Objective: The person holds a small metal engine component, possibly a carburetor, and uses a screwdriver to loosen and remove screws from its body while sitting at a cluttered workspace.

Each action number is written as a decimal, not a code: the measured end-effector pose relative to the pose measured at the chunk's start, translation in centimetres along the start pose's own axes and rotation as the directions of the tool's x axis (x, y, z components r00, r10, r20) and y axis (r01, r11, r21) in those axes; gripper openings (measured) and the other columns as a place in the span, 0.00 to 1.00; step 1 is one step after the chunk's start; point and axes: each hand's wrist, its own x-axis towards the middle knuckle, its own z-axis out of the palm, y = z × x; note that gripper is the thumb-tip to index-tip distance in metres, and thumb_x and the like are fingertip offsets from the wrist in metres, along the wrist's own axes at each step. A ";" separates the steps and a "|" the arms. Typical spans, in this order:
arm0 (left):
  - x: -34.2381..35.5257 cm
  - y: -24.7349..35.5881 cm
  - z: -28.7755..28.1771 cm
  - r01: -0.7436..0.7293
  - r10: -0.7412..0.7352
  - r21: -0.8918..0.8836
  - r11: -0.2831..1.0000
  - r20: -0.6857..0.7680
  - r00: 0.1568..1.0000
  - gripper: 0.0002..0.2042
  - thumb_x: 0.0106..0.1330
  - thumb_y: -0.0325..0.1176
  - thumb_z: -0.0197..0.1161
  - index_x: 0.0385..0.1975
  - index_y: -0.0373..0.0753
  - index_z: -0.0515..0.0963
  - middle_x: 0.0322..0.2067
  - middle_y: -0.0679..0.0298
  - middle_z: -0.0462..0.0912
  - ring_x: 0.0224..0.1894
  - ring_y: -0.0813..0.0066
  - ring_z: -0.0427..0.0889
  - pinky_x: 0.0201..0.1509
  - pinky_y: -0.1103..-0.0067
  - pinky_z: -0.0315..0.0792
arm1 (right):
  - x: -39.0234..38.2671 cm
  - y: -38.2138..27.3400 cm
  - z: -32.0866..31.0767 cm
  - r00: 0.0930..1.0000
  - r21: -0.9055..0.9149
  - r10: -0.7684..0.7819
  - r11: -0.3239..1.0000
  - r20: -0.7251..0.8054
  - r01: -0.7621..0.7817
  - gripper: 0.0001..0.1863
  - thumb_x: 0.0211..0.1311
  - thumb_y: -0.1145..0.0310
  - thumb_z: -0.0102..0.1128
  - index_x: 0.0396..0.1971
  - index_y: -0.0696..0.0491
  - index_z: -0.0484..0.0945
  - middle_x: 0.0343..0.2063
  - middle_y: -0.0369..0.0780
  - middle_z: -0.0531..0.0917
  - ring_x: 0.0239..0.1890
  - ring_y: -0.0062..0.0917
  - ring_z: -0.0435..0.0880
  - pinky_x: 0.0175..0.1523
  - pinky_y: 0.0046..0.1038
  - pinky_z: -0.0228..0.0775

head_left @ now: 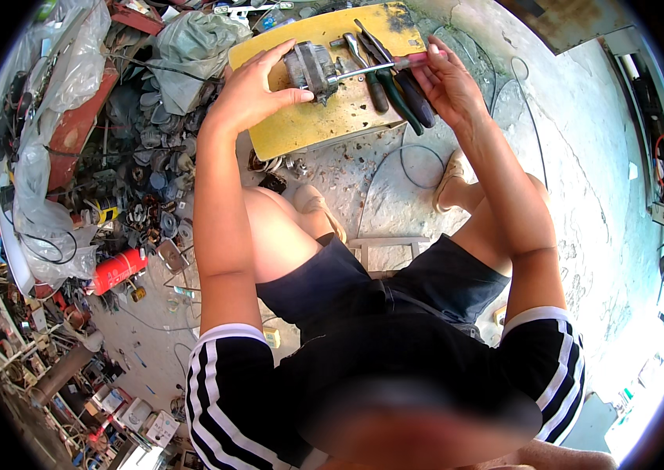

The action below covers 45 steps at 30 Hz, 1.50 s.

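On a yellow board [293, 133] in front of me stands a small grey metal motor [311, 69]. My left hand [249, 90] steadies it from the left, thumb along the near side and fingers round the far side. Between the fingers of my right hand [449, 82] is the pinkish-red handle of a screwdriver [371, 70]. Its long steel shaft points left, and the tip meets the motor's right side. Beneath the shaft lie a ratchet wrench [377, 90] and pliers [401, 102] with dark handles, close to my right hand.
Heaped scrap parts [155, 157] and plastic sheeting [183, 59] crowd the left. A red cylinder [119, 270] lies on the concrete floor there. A thin cable [379, 168] loops across the floor beyond my knees. A metal cabinet [649, 133] stands far right.
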 end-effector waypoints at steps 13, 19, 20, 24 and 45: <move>0.0 -0.2 0.3 -0.011 0.011 0.004 1.000 -0.024 1.000 0.44 0.48 0.53 0.75 0.66 0.46 0.65 0.64 0.54 0.69 0.67 0.57 0.65 0.72 0.66 0.50 | -0.3 -0.4 0.1 1.000 -0.032 -0.002 0.999 -0.005 0.002 0.24 0.73 0.67 0.49 0.65 0.56 0.59 0.53 0.45 0.75 0.54 0.29 0.77 0.63 0.28 0.69; 0.0 0.0 0.2 -0.029 0.033 0.073 0.997 -0.047 0.998 0.43 0.48 0.52 0.75 0.67 0.53 0.64 0.63 0.55 0.70 0.66 0.53 0.66 0.70 0.65 0.58 | 1.1 0.4 -1.1 0.999 0.091 0.019 0.996 0.038 -0.022 0.24 0.74 0.67 0.48 0.66 0.53 0.59 0.53 0.41 0.77 0.54 0.28 0.77 0.60 0.27 0.69; -0.1 0.1 0.2 -0.020 0.024 0.070 0.997 -0.045 0.999 0.43 0.48 0.52 0.75 0.67 0.52 0.64 0.63 0.56 0.70 0.67 0.54 0.66 0.71 0.65 0.57 | 0.7 0.2 -0.5 0.999 0.087 0.028 0.996 0.042 -0.032 0.25 0.74 0.67 0.48 0.67 0.53 0.58 0.53 0.41 0.77 0.55 0.28 0.77 0.60 0.27 0.69; -0.2 0.2 0.2 -0.007 0.008 0.019 1.000 -0.036 0.999 0.44 0.48 0.53 0.75 0.67 0.51 0.64 0.63 0.56 0.70 0.67 0.56 0.64 0.73 0.63 0.49 | -0.8 -0.6 1.2 0.997 -0.068 0.026 0.997 -0.068 -0.031 0.22 0.74 0.70 0.45 0.65 0.57 0.60 0.54 0.46 0.74 0.56 0.32 0.76 0.65 0.31 0.68; -0.1 0.2 0.6 -0.006 0.017 0.155 0.988 -0.070 0.997 0.45 0.46 0.56 0.74 0.67 0.48 0.65 0.63 0.58 0.70 0.67 0.58 0.66 0.73 0.55 0.40 | 1.3 0.2 -1.0 0.998 0.097 0.001 0.995 0.070 -0.008 0.23 0.73 0.66 0.50 0.65 0.49 0.62 0.50 0.37 0.76 0.52 0.24 0.78 0.62 0.26 0.68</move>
